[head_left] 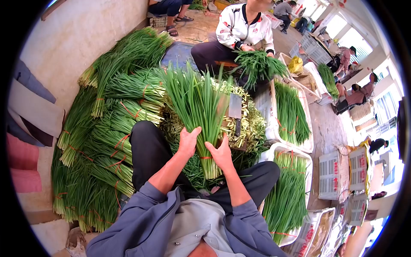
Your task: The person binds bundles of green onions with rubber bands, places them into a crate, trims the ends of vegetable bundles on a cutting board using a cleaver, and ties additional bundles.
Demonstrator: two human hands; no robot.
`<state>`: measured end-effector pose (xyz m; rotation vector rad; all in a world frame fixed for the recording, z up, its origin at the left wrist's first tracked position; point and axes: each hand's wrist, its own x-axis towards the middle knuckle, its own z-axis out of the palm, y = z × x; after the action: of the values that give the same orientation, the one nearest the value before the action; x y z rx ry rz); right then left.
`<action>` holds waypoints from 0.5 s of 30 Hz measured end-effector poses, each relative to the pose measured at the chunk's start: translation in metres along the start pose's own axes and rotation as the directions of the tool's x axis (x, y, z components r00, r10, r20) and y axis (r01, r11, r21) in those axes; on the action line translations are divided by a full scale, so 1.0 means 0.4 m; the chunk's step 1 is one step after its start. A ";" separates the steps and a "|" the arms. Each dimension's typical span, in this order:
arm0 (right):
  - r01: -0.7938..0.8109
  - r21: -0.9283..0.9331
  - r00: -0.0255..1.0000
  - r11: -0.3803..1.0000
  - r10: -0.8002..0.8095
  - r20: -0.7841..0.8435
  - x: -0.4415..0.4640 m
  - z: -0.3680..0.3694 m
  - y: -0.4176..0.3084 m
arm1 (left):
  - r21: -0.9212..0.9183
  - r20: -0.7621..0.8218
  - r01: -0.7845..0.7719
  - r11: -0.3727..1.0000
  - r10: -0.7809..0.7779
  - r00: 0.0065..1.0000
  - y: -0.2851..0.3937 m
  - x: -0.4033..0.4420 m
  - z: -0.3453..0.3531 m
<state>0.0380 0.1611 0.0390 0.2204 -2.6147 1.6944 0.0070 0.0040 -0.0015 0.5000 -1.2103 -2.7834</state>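
A large bunch of green chives (195, 98) stands upright between my hands, leaf tips up and pale stem ends down, with a red tie near the bottom. My left hand (188, 142) is closed on its left side. Against the right side presses my right hand (220, 152), thumb across the front and fingers partly hidden behind the leaves. Just beyond that hand, a cleaver (235, 107) with a dark handle rests among a heap of cut stem ends (252, 122).
Tied chive bunches (107, 141) are piled along the wall on my left. White crates (309, 169) of chives stand at my right. Across from me a seated person (246, 30) holds loose chives (260, 66). Stacked crates (329, 175) and other people are farther right.
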 end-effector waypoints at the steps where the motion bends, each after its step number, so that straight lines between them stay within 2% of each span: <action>1: 0.034 -0.263 0.998 0.964 -0.047 -0.044 0.001 -0.011 -0.048 | -0.003 -0.001 -0.001 1.000 0.001 1.000 0.004 0.000 0.001; 2: 0.021 -0.349 0.993 0.937 -0.060 -0.102 0.004 -0.020 -0.083 | 0.066 -0.014 -0.053 0.996 0.054 0.998 0.010 -0.002 0.005; 3: 0.131 -0.408 0.961 0.904 -0.217 -0.172 0.020 -0.019 -0.094 | 0.136 -0.023 -0.103 0.985 0.107 0.994 0.012 -0.005 0.006; 5: 0.263 -0.255 0.962 0.931 -0.272 -0.003 0.075 -0.031 -0.158 | 0.139 -0.001 -0.145 0.980 0.146 0.989 -0.008 0.000 0.000; 6: 0.488 -0.303 0.858 0.819 -0.514 -0.009 0.109 -0.024 -0.183 | 0.161 0.025 -0.174 0.971 0.172 0.985 -0.012 -0.001 0.002; 7: 0.487 -0.307 0.856 0.818 -0.516 -0.018 0.138 -0.016 -0.191 | 0.181 0.054 -0.207 0.961 0.200 0.978 -0.011 -0.001 0.006; 9: 0.339 -0.198 0.940 0.920 -0.340 0.031 0.191 -0.001 -0.196 | 0.202 0.066 -0.221 0.954 0.212 0.975 -0.015 -0.007 0.009; 10: 0.377 -0.205 0.919 0.904 -0.392 -0.040 0.227 0.013 -0.171 | 0.232 0.069 -0.229 0.945 0.219 0.973 -0.019 -0.007 0.006; 11: 0.265 -0.204 0.958 0.942 -0.281 -0.056 0.249 0.015 -0.143 | 0.261 0.070 -0.240 0.935 0.229 0.971 -0.023 -0.005 0.002; 13: 0.260 -0.356 0.956 0.898 -0.291 -0.038 0.273 0.005 -0.141 | 0.241 0.064 -0.251 0.938 0.242 0.968 -0.018 -0.012 0.004; 15: 0.278 -0.387 0.950 0.879 -0.312 -0.025 0.279 -0.001 -0.142 | 0.279 0.070 -0.255 0.926 0.245 0.967 -0.015 -0.015 0.005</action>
<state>-0.0651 0.1267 0.1008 0.4930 -2.6103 1.0553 0.0124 0.0107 -0.0029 0.2886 -1.5734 -2.4266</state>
